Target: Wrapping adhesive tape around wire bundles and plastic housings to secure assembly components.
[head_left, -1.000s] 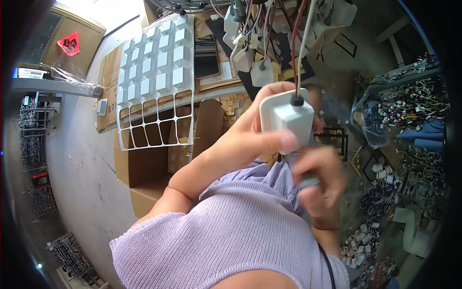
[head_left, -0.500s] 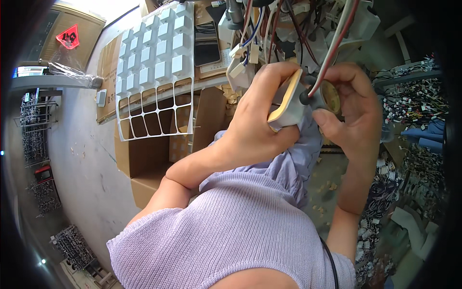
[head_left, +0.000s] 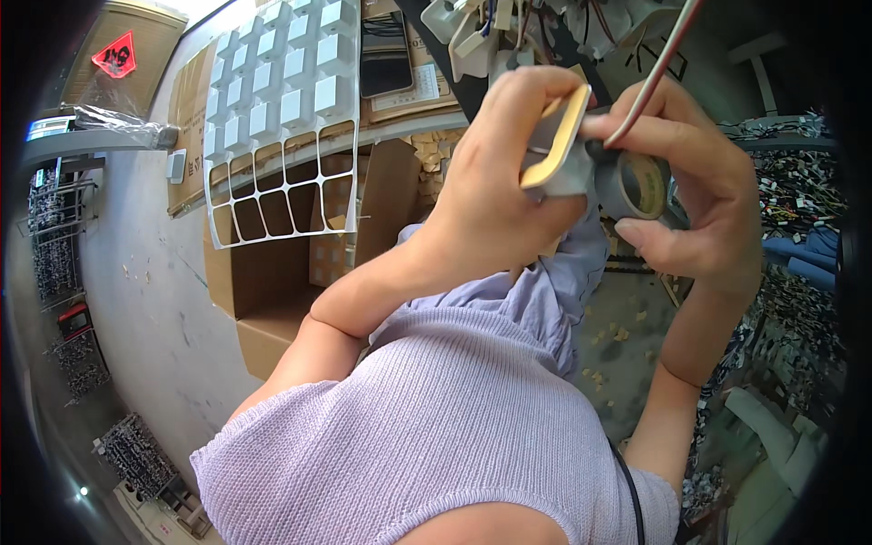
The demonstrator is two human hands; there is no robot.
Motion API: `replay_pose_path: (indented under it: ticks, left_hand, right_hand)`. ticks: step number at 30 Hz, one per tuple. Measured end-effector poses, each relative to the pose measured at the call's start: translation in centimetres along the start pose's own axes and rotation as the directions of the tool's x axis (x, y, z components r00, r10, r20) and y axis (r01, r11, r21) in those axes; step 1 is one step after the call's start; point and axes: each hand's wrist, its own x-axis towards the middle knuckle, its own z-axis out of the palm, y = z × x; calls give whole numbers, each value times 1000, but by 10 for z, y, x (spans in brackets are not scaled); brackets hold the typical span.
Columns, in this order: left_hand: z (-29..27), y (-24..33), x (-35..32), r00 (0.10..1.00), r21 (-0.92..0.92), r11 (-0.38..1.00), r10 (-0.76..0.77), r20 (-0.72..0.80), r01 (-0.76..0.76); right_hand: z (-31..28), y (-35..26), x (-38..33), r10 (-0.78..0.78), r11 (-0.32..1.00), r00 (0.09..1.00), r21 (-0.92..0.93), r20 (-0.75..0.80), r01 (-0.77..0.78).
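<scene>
My left hand (head_left: pixel 495 168) is closed around a pale grey plastic housing (head_left: pixel 570 182) with a yellow band along its rim. My right hand (head_left: pixel 704 173) curls around a small grey tape roll (head_left: pixel 641 186) with a yellowish inner ring, beside the housing's right side. Its index finger reaches across to the housing, and the thumb lies below the roll. A red and white cable (head_left: pixel 656 77) comes down from the top and ends between the hands. Where it meets the housing is hidden by the fingers.
At the left lies a sheet of pale square foam blocks (head_left: pixel 292 64) with an emptied grid below, above an open cardboard box (head_left: pixel 272 272). A black phone (head_left: pixel 386 68) is beside it. Wires with white connectors (head_left: pixel 472 36) hang ahead; cable bundles (head_left: pixel 790 191) line the right.
Both hands have risen a little with the housing and roll. My right hand has shifted rightward, its index finger now stretched to the housing, and the roll shows more of its inner ring.
</scene>
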Motion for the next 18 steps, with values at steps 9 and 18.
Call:
replay_pose_path:
  ticks: [9,18]
  left_hand:
    - [-5,-4,7,997,-75,996,35,-73,-40]
    - [-2,2,-1,559,-465,-341,271,784,817]
  right_hand:
    - [43,-44,-4,333,933,900,234,-282,-272]
    - [15,42,35,-249,888,968,394,-20,236]
